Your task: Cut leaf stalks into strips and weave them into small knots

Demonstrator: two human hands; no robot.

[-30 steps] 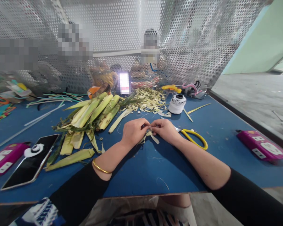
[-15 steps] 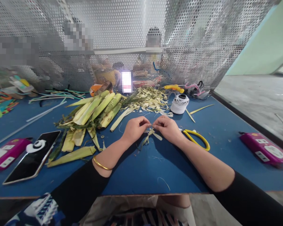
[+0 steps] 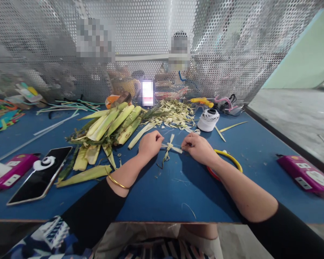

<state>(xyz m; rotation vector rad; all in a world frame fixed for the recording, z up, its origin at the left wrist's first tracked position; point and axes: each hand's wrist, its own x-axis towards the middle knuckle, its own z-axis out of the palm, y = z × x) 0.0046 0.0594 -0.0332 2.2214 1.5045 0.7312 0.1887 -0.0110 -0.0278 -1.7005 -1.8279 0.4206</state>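
Observation:
A small cross-shaped piece of knotted corn husk [image 3: 169,146] lies between my hands, its strips spreading out and darker ends trailing toward me. To its left, my left hand [image 3: 150,144] is closed in a pinch, with what looks like a fine pale thread at the fingertips. My right hand [image 3: 196,146], on the other side, pinches what looks like the thread's other end. The thread is barely visible against the blue table. Yellow-and-red-handled scissors [image 3: 232,160] lie partly under my right forearm. A cone of white thread [image 3: 207,121] stands just beyond that hand.
A pile of corn husks [image 3: 110,124] is at left, with husk shreds [image 3: 175,115] behind. A phone [image 3: 40,176] and a magenta device [image 3: 14,172] lie left; another magenta device [image 3: 305,172] is right. A yellow glue gun [image 3: 202,101] lies near the perforated screen [image 3: 148,32]. People are beyond it.
My hands have drawn apart from the middle, left hand leftward and right hand rightward. The husk piece now shows fully between them, one strip pointing away from me. The view has shifted slightly.

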